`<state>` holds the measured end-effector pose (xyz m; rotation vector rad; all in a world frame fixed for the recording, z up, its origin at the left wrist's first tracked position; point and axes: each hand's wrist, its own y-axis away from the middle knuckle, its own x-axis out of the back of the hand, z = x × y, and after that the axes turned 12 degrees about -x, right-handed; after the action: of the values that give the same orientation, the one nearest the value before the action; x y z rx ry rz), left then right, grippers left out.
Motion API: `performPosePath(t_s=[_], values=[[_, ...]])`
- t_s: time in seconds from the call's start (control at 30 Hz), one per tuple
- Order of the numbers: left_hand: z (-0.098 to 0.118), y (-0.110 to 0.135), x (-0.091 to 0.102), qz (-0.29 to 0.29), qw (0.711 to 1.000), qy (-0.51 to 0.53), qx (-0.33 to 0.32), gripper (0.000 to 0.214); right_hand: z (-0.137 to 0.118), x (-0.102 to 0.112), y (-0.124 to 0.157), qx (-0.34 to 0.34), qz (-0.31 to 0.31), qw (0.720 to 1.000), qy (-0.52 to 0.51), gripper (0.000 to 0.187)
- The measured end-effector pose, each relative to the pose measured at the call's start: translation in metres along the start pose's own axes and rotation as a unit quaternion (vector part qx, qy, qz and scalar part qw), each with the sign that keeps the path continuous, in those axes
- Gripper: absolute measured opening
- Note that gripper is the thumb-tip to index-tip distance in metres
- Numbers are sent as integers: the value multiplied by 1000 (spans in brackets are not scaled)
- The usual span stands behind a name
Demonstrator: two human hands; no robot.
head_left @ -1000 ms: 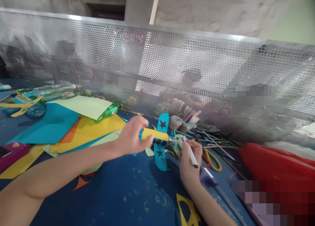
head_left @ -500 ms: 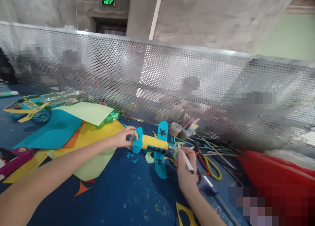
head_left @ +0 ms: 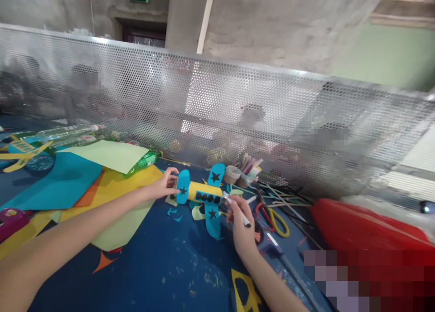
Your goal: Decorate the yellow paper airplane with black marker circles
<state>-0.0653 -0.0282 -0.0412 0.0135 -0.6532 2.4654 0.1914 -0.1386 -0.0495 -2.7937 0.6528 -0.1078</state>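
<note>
A toy airplane [head_left: 205, 190] made from a plastic bottle wrapped in yellow paper is held above the blue table. Its blue wings and tail carry black stars, and a row of black dots runs along its side. My left hand [head_left: 165, 185] grips the tail end, fingers behind the blue tail piece. At the clear nose end, my right hand [head_left: 244, 232] has a white marker [head_left: 244, 216] between its fingers, black end pointing down toward me. The fingertips of that hand are at the bottle neck; whether they press on it is partly hidden.
Coloured paper sheets [head_left: 78, 178] and plastic bottles [head_left: 64, 134] lie left. To the right are scissors [head_left: 279, 223], a glue gun [head_left: 272, 245] and a red plastic bag [head_left: 363, 226]. A perforated metal screen [head_left: 152, 90] stands behind, with people beyond it. Yellow paper scraps [head_left: 249, 294] lie in front.
The airplane has turned slightly, so its tail star and side dots face me more fully. Both hands stay at its two ends. The whole view has shifted a little.
</note>
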Motion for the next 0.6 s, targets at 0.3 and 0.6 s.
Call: performPosePath(t_s=[0.3,0.6], values=[[4,-14,9,43,994,-7,95,80,0,-2,8,28,-12,999,20,16],[9,-29,11,175,966,50,186,62,-20,-7,34,501,-192,771,342,7]])
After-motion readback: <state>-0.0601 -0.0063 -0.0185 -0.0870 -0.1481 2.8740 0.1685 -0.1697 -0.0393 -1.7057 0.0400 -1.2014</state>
